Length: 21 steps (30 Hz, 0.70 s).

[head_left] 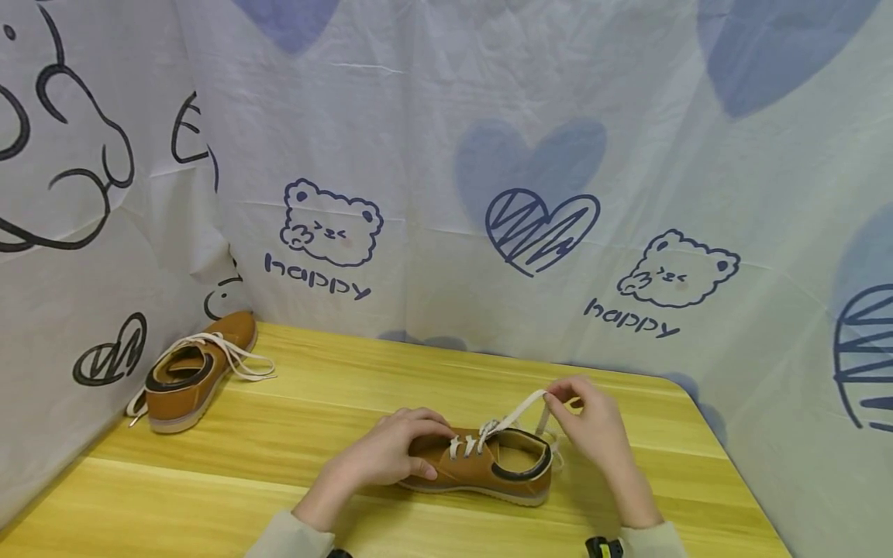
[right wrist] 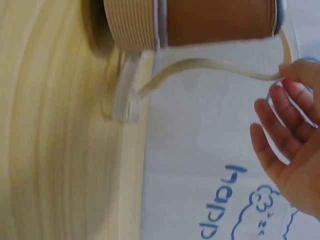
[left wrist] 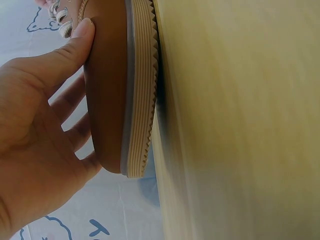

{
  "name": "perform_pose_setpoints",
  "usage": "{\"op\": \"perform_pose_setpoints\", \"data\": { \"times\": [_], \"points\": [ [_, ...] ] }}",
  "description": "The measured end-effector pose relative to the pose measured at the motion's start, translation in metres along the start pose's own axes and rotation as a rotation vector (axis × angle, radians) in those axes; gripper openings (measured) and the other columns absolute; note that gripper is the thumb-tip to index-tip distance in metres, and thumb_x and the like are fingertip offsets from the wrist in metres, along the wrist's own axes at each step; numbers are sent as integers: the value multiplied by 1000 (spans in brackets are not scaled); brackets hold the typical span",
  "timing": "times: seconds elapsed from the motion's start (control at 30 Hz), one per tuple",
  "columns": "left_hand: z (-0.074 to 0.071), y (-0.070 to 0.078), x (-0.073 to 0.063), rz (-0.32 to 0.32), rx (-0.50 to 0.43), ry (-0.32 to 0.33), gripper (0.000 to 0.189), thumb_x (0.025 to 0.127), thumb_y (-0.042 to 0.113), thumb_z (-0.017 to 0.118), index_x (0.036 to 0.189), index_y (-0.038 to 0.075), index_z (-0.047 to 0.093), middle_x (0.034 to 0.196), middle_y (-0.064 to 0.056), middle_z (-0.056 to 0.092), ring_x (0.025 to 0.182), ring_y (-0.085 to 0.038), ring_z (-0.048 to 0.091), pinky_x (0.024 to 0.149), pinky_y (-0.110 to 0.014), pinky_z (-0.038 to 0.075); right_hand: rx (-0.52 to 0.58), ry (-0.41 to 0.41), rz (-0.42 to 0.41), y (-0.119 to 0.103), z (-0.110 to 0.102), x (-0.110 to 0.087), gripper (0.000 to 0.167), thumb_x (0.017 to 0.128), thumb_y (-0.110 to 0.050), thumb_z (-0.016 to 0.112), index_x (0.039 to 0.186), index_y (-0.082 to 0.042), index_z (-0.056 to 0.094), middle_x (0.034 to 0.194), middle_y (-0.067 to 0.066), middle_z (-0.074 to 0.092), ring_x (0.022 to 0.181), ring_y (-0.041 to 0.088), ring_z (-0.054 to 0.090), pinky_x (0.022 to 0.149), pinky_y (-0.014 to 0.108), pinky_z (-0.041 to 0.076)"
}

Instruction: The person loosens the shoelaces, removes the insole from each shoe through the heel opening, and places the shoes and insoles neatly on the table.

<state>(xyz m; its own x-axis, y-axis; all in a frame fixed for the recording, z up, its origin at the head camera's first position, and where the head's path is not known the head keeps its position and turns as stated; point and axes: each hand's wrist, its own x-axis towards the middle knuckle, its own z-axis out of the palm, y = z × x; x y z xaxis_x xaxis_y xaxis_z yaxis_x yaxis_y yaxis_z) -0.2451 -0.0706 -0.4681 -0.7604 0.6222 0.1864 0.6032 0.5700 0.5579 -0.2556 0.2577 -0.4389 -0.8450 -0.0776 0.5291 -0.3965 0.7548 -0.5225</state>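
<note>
A brown lace-up shoe [head_left: 466, 470] stands sole-down on the table, its toe to the left and its open collar to the right. My left hand [head_left: 391, 449] grips the toe end; in the left wrist view the thumb lies on one side of the brown upper [left wrist: 107, 95] and the fingers go round the far side. Between thumb and fingertips, my right hand [head_left: 591, 422] pinches a cream shoelace [head_left: 522, 408], raised in a slant from the eyelets. In the right wrist view the rest of the shoelace [right wrist: 200, 64] droops behind the heel onto the table.
A second brown shoe [head_left: 198, 380] with loose cream laces stands at the table's left, beside the cloth wall. White cloth [head_left: 432, 271] printed with hearts and bears hangs round the wooden table [head_left: 314, 364], whose back right corner is rounded.
</note>
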Motion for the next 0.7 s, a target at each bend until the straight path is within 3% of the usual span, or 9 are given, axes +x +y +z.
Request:
{"op": "perform_pose_setpoints", "data": {
  "times": [0.2,0.4,0.53,0.7],
  "points": [
    [0,-1,0,-4,-4,-4,54,85,21,85,136,22,69,141,1,61,133,-31,53,111,-62,36,-67,25,178,16,-19,1,10,97,-15,72,101,-6,73,98,8,71,94,28,69,82,43,55],
    [1,-2,0,-4,-7,-7,54,85,21,85,137,23,69,142,1,60,133,-31,52,111,-62,36,-116,-3,280,34,-31,-2,16,98,-19,70,104,-5,73,106,12,72,97,31,69,77,39,54],
    [1,-3,0,-5,-2,-8,54,85,22,85,137,24,69,142,1,60,134,-31,52,111,-62,36,-121,-13,297,38,-34,-3,17,98,-19,69,106,-5,74,108,13,72,96,32,68,71,35,53],
    [2,-3,0,-8,-1,-8,54,85,22,85,137,25,69,142,2,60,134,-31,52,111,-62,36,-74,31,237,32,-29,0,17,97,-15,70,107,-3,75,105,14,73,94,31,70,75,31,55]
  ]
}}
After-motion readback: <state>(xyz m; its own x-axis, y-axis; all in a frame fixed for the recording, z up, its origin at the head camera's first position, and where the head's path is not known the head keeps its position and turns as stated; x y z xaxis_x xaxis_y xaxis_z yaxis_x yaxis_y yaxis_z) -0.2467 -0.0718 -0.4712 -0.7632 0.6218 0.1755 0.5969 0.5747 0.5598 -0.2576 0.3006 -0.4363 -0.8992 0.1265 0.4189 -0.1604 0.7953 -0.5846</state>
